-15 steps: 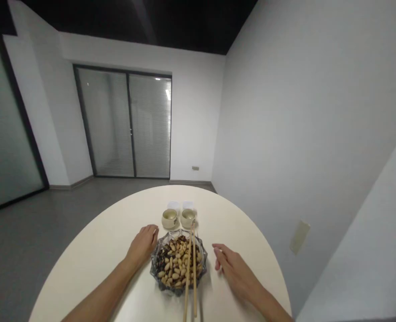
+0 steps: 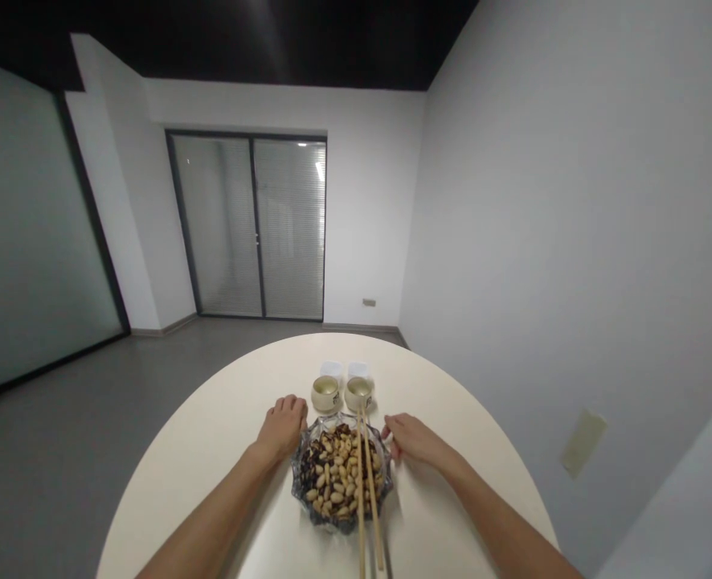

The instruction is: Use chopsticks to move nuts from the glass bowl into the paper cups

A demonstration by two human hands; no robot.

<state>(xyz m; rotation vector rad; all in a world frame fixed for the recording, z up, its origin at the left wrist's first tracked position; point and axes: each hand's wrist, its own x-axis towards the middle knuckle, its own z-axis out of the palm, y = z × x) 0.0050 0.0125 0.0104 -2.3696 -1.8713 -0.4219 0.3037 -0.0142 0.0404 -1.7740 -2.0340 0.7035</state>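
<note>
A scalloped glass bowl [image 2: 299, 490] full of mixed nuts [image 2: 335, 474] and dark seeds sits on the round table. Two wooden chopsticks [image 2: 370, 482] lie across its right side, their thin ends pointing at the right cup. My left hand [image 2: 284, 426] rests palm down by the bowl's left rim, fingers loosely stretched and holding nothing visible. At the right rim is my right hand [image 2: 411, 438], with its fingers slightly bent and nothing seen in them. Whether either hand touches the glass I cannot tell.
Behind the bowl stand two small pale cups, a left cup [image 2: 325, 394] and a right cup [image 2: 358, 394], with dark markings. Two white pieces, one left [image 2: 331, 370] and one right [image 2: 358, 370], lie beyond them. The cream table [image 2: 235, 410] has a rounded far edge.
My right hand has moved in closer to the bowl's right rim and forward. The left hand stays beside the left rim. The whole view has shifted, so things appear farther right.
</note>
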